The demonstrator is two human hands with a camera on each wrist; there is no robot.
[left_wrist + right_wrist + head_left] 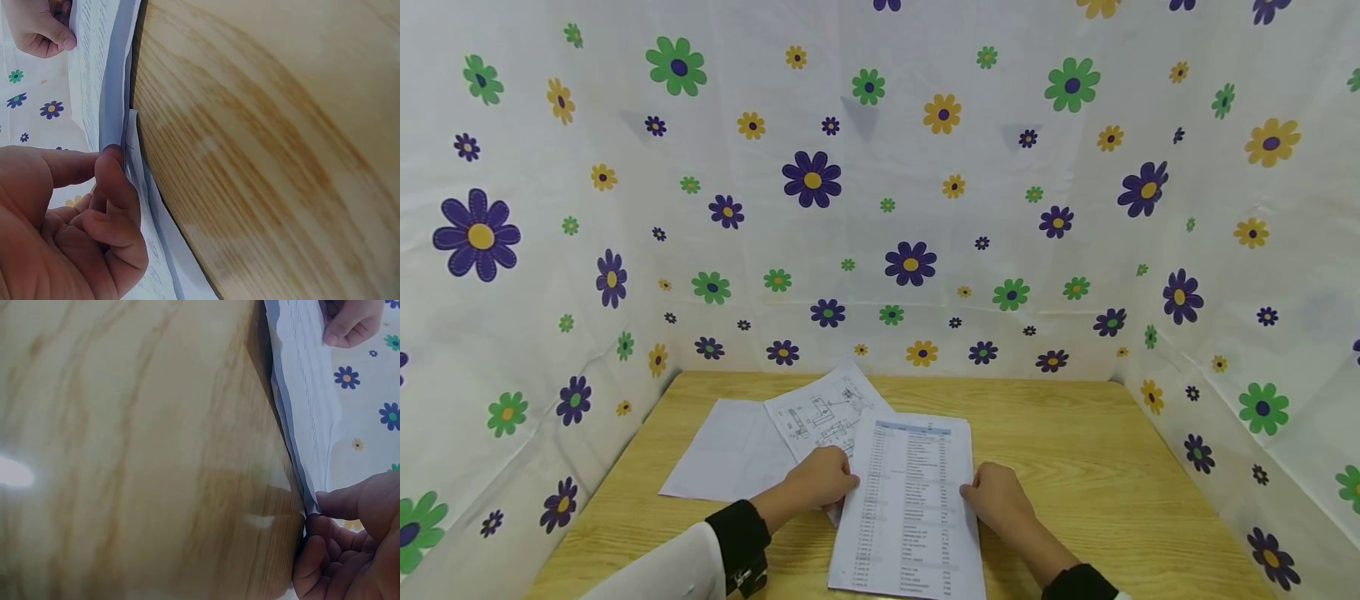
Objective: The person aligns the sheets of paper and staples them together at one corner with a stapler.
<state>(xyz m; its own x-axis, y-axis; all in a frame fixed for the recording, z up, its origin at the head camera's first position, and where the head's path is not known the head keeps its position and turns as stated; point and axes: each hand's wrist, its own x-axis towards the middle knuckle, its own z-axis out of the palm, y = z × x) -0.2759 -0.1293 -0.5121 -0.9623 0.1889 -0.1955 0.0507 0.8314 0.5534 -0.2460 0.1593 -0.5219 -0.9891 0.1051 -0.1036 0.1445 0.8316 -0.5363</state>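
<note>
A small stack of paper sheets (910,508), the top one printed with a table of text under a blue header row, lies between my two hands over the wooden table. My left hand (822,479) pinches its left edge between thumb and fingers; the left wrist view shows the thumb and index finger of that hand (94,219) on the paper edge. On the opposite edge, my right hand (1000,500) pinches the sheets. In the right wrist view the edge sits between the thumb and curled fingers of the right hand (350,537), with more than one layer showing.
Behind the left hand lies a sheet with technical drawings (820,412), tilted and partly under the stack. A paler sheet (722,454) is left of it. The wooden table (1075,442) is bordered by a flower-printed white curtain (985,242) at the back and sides.
</note>
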